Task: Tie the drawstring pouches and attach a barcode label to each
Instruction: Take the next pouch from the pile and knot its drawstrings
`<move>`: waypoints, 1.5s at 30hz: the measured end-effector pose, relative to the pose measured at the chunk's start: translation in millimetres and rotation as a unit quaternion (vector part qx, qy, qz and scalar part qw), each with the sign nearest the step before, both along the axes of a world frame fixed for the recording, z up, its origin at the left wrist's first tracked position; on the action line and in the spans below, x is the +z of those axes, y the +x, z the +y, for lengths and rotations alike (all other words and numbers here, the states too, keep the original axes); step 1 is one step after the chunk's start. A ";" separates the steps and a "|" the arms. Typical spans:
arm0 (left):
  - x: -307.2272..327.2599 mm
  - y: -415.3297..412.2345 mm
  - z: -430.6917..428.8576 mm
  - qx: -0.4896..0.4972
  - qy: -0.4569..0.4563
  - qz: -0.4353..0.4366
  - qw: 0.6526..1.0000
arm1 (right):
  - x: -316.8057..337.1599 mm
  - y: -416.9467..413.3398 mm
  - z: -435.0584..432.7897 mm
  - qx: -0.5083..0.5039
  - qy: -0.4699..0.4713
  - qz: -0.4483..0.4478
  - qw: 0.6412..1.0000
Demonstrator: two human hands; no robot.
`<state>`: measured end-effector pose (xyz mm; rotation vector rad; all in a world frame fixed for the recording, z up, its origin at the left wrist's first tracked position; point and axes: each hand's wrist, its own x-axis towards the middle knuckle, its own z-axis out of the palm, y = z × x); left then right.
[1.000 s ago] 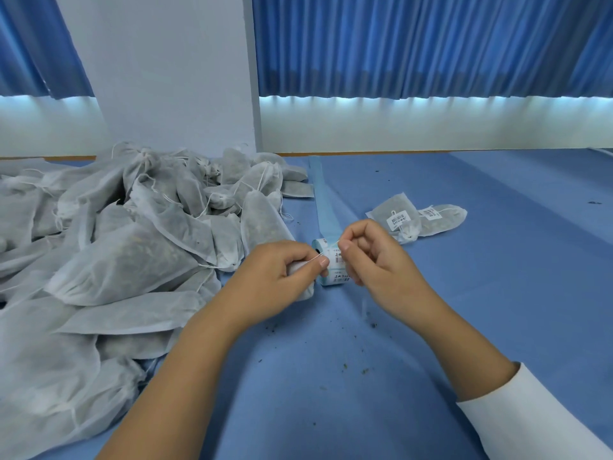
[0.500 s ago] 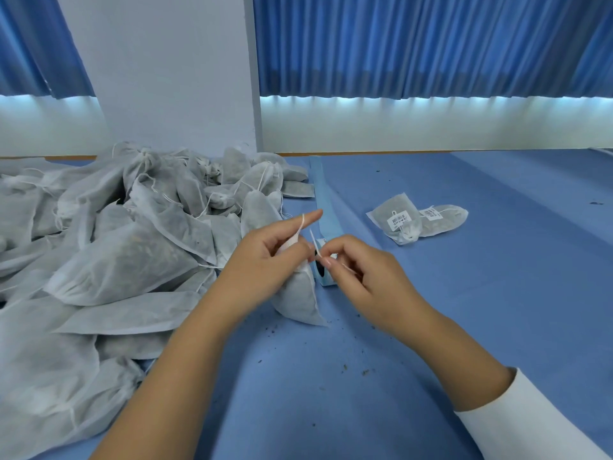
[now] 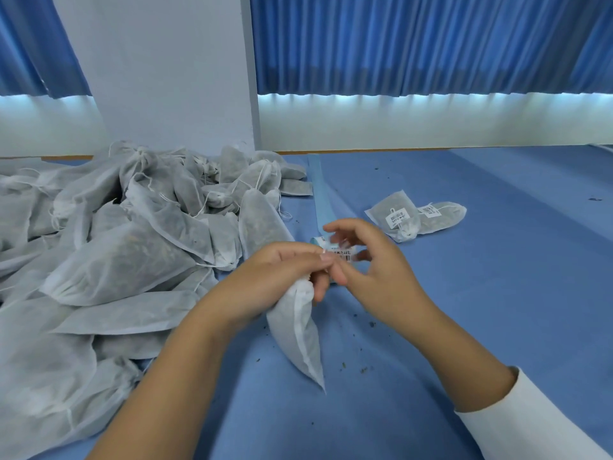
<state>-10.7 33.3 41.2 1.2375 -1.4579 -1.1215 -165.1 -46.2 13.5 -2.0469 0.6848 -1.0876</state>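
White non-woven pouch (image 3: 298, 333) at near-centre of the blue table (image 3: 497, 293), bottom corner pointing at the near edge, neck clenched in the left hand (image 3: 282, 277). Right hand (image 3: 381, 277) just beside it, fingers curled over the label roll (image 3: 343, 257), blurred; can't tell if it pinches anything. Blue liner strip (image 3: 320, 190) runs from the roll toward the far edge. Two labelled pouches (image 3: 403, 215) lie right of the strip, touching each other. Big pouch pile (image 3: 132, 247) fills the left side. Blue curtains (image 3: 414, 44) behind.
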 end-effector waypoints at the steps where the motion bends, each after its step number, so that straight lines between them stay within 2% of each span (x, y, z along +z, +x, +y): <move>1: -0.3 0.5 -1.3 0.014 0.002 0.009 1.000 | -0.4 0.1 -1.1 -0.016 0.010 0.003 1.000; 6: -0.7 1.8 -4.6 0.046 0.006 0.037 0.998 | 9.2 -4.0 0.4 -0.042 0.012 -0.077 0.996; 12: 0.4 1.3 -2.4 0.035 0.016 0.031 0.999 | 14.1 -8.8 -4.0 0.105 0.100 -0.052 0.988; 18: 0.7 2.3 -1.5 0.013 0.025 0.013 1.000 | 10.4 -11.6 -9.4 0.147 0.167 -0.012 0.975; 26: 2.5 3.8 -1.3 0.022 0.020 0.024 0.999 | 12.5 -12.1 -6.5 0.167 0.167 -0.063 0.970; 34: 2.3 2.6 -1.7 0.047 0.032 -0.011 0.998 | 7.8 -10.6 -8.9 0.137 0.135 -0.058 0.980; 41: -0.3 1.4 -3.4 0.075 0.039 -0.030 0.996 | 10.6 -11.1 -8.3 0.131 0.107 0.025 0.985; 45: -2.5 2.1 -6.2 0.112 0.014 0.011 0.994 | 11.6 -9.4 -6.4 0.148 0.176 -0.040 0.972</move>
